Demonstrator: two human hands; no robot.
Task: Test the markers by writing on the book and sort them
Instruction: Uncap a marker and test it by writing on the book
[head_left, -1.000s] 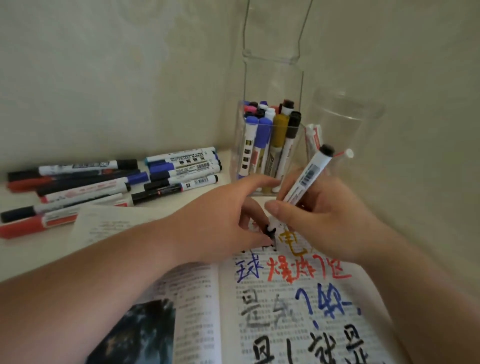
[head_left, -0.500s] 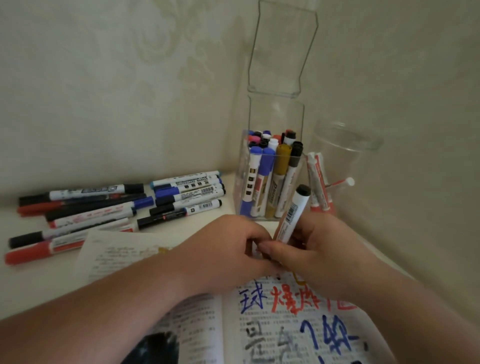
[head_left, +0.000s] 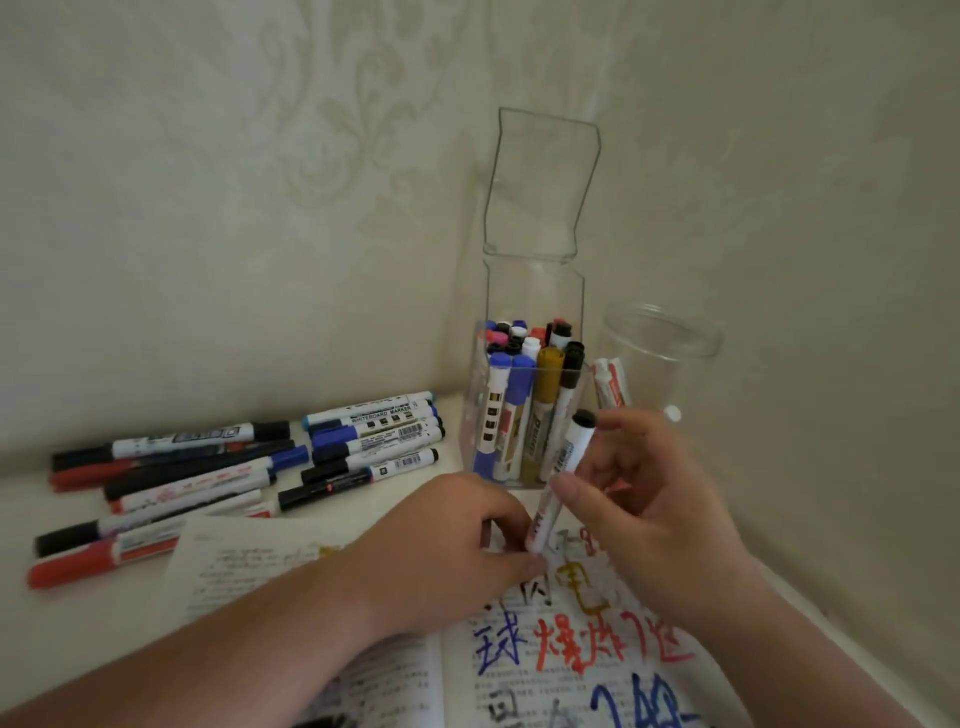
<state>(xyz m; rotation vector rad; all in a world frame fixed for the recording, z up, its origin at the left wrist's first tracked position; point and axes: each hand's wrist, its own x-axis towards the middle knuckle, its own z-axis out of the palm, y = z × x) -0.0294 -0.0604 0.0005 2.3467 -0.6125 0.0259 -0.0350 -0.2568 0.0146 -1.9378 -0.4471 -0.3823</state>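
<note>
Whiteboard marker (head_left: 563, 478), tilted over the open book (head_left: 545, 670), is pinched in the right hand (head_left: 644, 514); left hand (head_left: 457, 540) fingers close at its lower end.

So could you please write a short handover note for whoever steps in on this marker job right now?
Right hand: holds a white marker with a black end upright over the book.
Left hand: fingertips at the marker's lower end; whether it holds a cap cannot be seen.
Clear box at the back: holds many markers standing.
Round clear jar to its right: holds a couple of red-and-white ones.
Pile of markers lies left of the book.
Done: the page carries blue, red, yellow and black test writing.
Left: probably sort this marker, then test the pile.
</note>
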